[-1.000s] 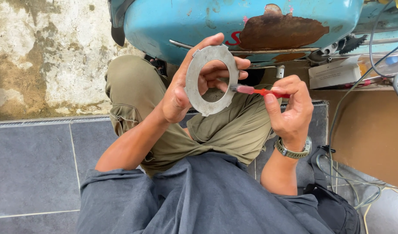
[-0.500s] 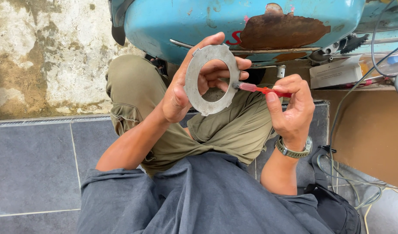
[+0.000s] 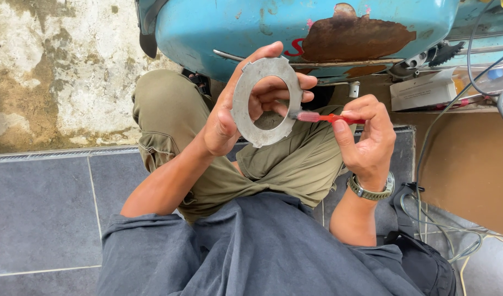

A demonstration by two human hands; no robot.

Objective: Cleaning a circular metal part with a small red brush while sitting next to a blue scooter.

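My left hand [image 3: 229,118] holds up a flat grey metal ring plate [image 3: 241,104] by its rim, thumb on the left edge and fingers behind the hole. My right hand [image 3: 366,140], with a wristwatch [image 3: 370,189] on it, grips a thin red-handled tool [image 3: 328,117]. The tool's tip touches the ring's right edge. Both hands are raised over my lap, above my olive trousers [image 3: 218,170].
A turquoise scooter body [image 3: 295,27] with a rusty patch stands right in front of me. A white box [image 3: 421,90] and cables [image 3: 443,142] lie at the right. Grey floor tiles [image 3: 38,208] spread to the left, below a stained wall [image 3: 49,71].
The tool tip has shifted slightly along the ring's right edge. The hands and the ring stay in nearly the same place.
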